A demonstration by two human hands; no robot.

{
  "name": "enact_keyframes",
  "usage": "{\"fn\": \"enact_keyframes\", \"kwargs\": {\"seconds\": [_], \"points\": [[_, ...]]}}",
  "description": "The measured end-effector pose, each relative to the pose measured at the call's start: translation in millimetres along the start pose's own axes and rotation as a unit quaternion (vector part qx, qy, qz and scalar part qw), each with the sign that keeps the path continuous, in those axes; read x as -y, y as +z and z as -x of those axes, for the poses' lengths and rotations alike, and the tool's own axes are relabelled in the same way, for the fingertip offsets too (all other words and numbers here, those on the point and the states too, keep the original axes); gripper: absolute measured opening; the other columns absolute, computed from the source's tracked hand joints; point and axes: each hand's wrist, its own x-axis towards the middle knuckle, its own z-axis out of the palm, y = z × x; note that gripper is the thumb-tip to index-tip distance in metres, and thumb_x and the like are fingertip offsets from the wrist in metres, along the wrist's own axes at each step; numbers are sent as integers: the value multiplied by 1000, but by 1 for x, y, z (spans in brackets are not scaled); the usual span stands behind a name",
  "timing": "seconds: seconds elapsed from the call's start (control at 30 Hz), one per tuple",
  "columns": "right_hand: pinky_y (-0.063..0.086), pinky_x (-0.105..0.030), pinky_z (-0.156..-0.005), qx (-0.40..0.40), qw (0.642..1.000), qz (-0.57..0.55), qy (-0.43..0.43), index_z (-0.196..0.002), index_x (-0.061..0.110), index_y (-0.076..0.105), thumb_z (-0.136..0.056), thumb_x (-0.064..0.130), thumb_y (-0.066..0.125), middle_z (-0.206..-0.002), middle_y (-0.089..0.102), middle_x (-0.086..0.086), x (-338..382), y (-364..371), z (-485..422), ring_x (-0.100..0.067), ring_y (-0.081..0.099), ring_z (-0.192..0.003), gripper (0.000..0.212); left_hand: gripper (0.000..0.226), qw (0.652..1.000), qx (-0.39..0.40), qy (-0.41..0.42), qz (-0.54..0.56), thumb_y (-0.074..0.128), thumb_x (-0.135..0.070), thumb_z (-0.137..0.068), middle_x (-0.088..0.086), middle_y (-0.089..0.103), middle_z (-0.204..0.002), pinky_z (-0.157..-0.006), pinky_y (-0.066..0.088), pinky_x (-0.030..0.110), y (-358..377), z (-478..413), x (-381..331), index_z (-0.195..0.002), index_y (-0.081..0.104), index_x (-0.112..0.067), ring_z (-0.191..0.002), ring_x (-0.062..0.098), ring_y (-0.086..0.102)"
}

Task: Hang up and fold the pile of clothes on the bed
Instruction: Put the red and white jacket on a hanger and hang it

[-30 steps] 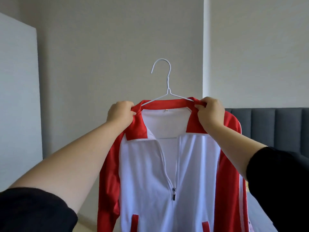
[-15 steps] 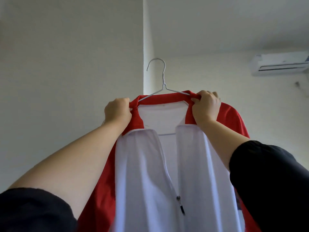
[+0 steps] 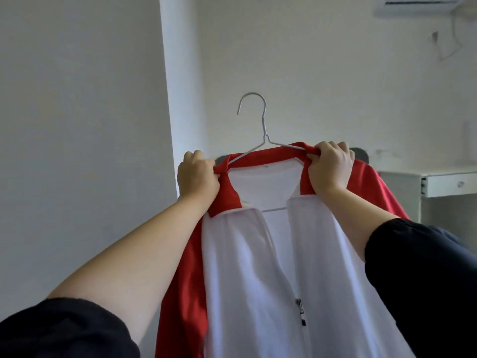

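Overhead, left hand (image 3: 197, 178) and right hand (image 3: 329, 167) each have a curled grip on the jacket (image 3: 258, 267) collar over the hanger (image 3: 263, 130)

Both arms are raised forward and upward, converging slightly, with the elbows nearly straight. The left hand (image 3: 197, 177) is seen from the back, its fingers curled into a fist round the left end of the jacket collar (image 3: 258, 159). The right hand (image 3: 330, 167), held a little higher, is clenched in the same way on the collar's right end, knuckles uppermost. The hands are well apart and the wrists roughly in line with the forearms. The forearms are bare; the left sleeve (image 3: 64, 329) and right sleeve (image 3: 423, 280), both black, end near the elbows.
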Motion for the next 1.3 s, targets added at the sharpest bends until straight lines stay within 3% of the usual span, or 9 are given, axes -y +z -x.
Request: {"fn": "enact_keyframes", "kwargs": {"seconds": [0.3,0.53,0.73,0.8,0.87,0.97,1.07,1.17,1.3], "points": [[37,-38,-89,229,966,99,68,-94,10,72,-94,23,55,-91,68,-12,-126,112,167,-31,55,-88,22,14,976,207,-64,2,53,-17,-90,7,63,-85,-60,33,31,186,136,28,-86,66,-11,-71,27,50],[28,-31,-64,301,935,92,162,-95,12,66,-90,23,54,-90,69,-14,-158,180,241,-36,61,-87,17,24,937,291,-183,55,51,-15,-90,13,66,-101,-73,44,35,269,193,53,-110,63,-12,-97,36,59],[42,-37,-87,436,872,21,221,-137,10,38,-89,14,55,-121,60,-17,-165,220,287,-35,55,-112,51,62,870,392,-222,203,50,-9,-89,8,46,-144,-105,34,32,322,233,68,-147,32,-17,-132,27,43],[41,-34,-84,476,850,32,224,-131,9,46,-89,12,53,-115,62,-15,-167,221,311,-34,56,-108,43,64,845,435,-212,226,51,-5,-86,8,43,-146,-105,30,26,334,263,71,-147,34,-15,-133,25,41],[42,-31,-74,526,817,59,230,-95,9,64,-88,13,51,-93,65,-12,-169,219,339,-32,59,-94,15,58,825,488,-191,213,53,-5,-85,9,45,-144,-102,30,23,344,300,73,-142,43,-14,-130,26,43],[47,-33,-63,642,718,115,244,-71,6,58,-92,22,51,-77,64,-13,-173,214,380,-32,61,-75,28,54,769,577,-193,196,53,-13,-89,12,41,-147,-107,30,27,353,354,68,-142,43,-11,-134,26,39],[56,-36,-64,712,614,131,315,-66,4,58,-92,39,58,-59,63,-11,-179,206,416,-27,58,-51,44,52,775,601,-112,158,54,-24,-90,11,38,-147,-110,23,29,352,398,56,-139,44,-11,-137,25,31],[45,-27,-50,726,604,169,282,-58,10,49,-85,54,61,-39,52,-1,-180,199,437,-19,51,-46,53,66,774,621,-51,109,46,-43,-95,7,11,-159,-117,10,40,348,434,49,-149,22,-15,-147,24,5],[38,-25,-55,696,641,166,278,-73,8,58,-86,42,62,-63,55,-5,-179,198,446,-24,57,-66,37,78,771,629,-38,94,31,-62,-93,2,-5,-161,-117,-2,44,344,453,50,-153,6,-20,-147,20,-11]]}}
